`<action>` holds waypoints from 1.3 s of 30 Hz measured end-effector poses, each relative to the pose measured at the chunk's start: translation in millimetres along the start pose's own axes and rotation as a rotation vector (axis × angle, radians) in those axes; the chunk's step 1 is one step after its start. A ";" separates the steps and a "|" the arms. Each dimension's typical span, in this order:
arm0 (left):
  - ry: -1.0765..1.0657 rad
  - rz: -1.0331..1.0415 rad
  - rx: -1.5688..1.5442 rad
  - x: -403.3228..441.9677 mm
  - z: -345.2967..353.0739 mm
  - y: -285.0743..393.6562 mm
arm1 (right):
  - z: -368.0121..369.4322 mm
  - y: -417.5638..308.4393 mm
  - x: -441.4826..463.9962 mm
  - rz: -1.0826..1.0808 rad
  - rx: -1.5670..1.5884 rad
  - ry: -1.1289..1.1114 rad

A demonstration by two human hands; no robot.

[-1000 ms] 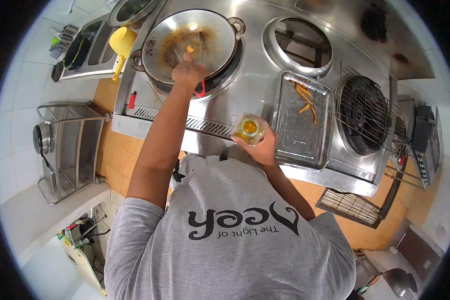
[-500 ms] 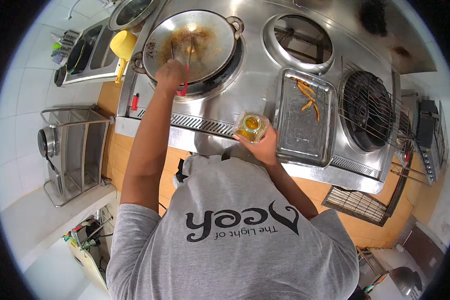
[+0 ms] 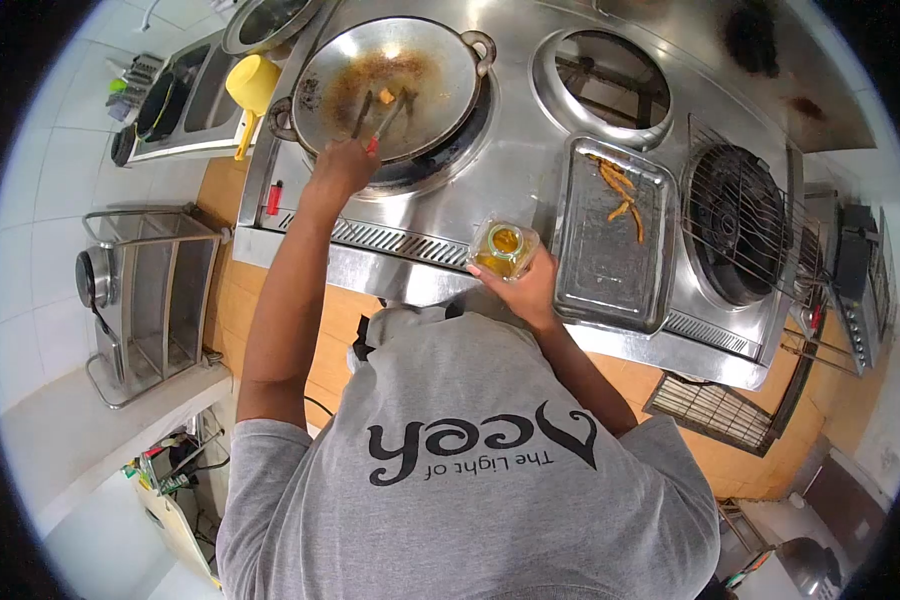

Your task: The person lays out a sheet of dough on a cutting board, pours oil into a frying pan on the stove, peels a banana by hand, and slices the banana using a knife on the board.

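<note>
Far left, in the wide grey metal wok (image 3: 444,62): red-handled dark tongs (image 3: 373,145), tips astride a small orange-brown piece (image 3: 386,96) | left hand (image 3: 343,168): clenched round tongs | right hand (image 3: 530,289): grasping square clear jar of yellow liquid (image 3: 502,250), likely slippery; best held by flat sides

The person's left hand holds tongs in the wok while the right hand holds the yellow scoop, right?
Not quite: the head view shows the right hand holding a clear container of yellowish liquid, not the scoop. The left hand does hold tongs in the wok.
</note>
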State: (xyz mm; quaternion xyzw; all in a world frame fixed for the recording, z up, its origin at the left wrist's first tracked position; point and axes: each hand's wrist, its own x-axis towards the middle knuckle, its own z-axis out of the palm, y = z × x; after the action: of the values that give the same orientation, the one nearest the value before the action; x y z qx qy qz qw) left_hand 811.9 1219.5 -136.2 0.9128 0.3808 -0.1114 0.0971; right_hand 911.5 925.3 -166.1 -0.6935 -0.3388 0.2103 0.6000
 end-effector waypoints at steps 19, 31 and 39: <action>0.005 -0.033 -0.402 -9.3 14.8 -9.5 | -2.3 10.4 -9.2 -0.011 -0.084 0.000; -0.364 -0.229 -1.381 -35.5 7.9 -54.5 | 1.7 11.5 -14.8 0.004 -0.129 0.014; -0.409 -0.271 -1.469 -28.0 5.8 -58.4 | 3.5 10.1 -13.4 0.005 -0.121 0.031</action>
State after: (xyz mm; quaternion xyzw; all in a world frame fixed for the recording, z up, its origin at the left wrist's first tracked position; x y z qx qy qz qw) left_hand 750.1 1239.5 -139.4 0.5210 0.4400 -0.0075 0.7314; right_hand 902.1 917.5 -178.1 -0.7326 -0.3397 0.1802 0.5616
